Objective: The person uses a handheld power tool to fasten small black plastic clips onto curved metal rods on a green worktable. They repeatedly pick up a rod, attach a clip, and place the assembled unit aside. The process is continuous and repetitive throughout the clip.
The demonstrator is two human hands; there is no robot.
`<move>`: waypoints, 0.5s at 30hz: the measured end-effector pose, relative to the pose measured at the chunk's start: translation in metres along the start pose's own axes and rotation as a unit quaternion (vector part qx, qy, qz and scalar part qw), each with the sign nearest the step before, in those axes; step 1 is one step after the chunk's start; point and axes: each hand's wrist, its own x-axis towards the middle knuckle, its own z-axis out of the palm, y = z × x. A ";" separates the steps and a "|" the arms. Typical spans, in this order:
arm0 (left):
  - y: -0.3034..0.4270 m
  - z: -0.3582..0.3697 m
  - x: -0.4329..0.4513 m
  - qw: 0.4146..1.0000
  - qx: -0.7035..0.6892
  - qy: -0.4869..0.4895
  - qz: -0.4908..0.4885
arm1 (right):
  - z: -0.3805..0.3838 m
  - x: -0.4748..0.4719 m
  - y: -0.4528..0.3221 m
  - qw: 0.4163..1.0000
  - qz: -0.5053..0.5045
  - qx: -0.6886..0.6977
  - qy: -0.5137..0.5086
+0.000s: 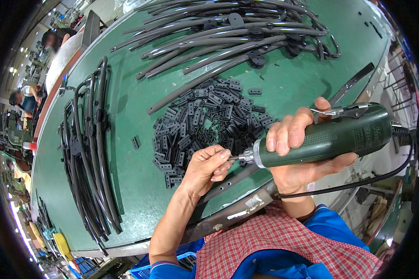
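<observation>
My right hand (pixel 293 146) grips a dark green electric screwdriver (pixel 321 139) with a metal lever along its upper side. The driver lies nearly level and points left. At its tip, my left hand (pixel 209 165) pinches the end of the driver bit (pixel 234 158) between thumb and fingers; whether a screw is also in the pinch is hidden. Under both hands, a dark metal tube (pixel 227 185) with small holes runs along the bench's near edge. Just beyond the left hand spreads a heap of black two-hole plastic blocks (pixel 183 129) around a pile of small dark screws (pixel 209 134).
Bent dark tubes with black round fittings (pixel 235 21) lie across the far side of the green bench (pixel 136 181). Another stack of bent tubes (pixel 97 146) lies at left. A black cable (pixel 352 183) loops from the driver past my right wrist. Other people (pixel 52 40) sit at far left.
</observation>
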 end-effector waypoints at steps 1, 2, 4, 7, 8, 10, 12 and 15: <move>-0.001 0.000 0.000 1.000 0.005 0.002 0.003 | 0.002 0.000 0.001 1.000 -0.010 -0.014 0.007; -0.002 0.001 0.000 1.000 0.009 0.003 0.006 | 0.003 0.000 0.002 0.999 -0.020 -0.028 0.014; -0.007 0.004 -0.001 0.998 0.025 0.006 0.051 | 0.004 0.001 -0.001 1.000 -0.020 -0.014 0.014; -0.013 0.005 -0.006 0.993 0.039 -0.024 0.107 | 0.006 0.002 -0.004 0.999 -0.017 0.011 0.038; -0.015 0.005 -0.007 0.991 0.042 -0.039 0.123 | 0.006 0.002 -0.005 0.998 -0.016 0.021 0.050; -0.006 0.011 -0.011 0.960 0.182 -0.004 0.213 | 0.002 0.001 -0.011 0.996 -0.009 0.026 0.088; 0.006 0.005 -0.018 0.907 0.329 0.062 0.255 | -0.005 -0.002 -0.017 0.992 -0.001 0.027 0.125; 0.012 -0.010 -0.020 0.697 0.628 0.030 0.345 | -0.024 -0.018 -0.028 0.977 0.087 0.038 0.190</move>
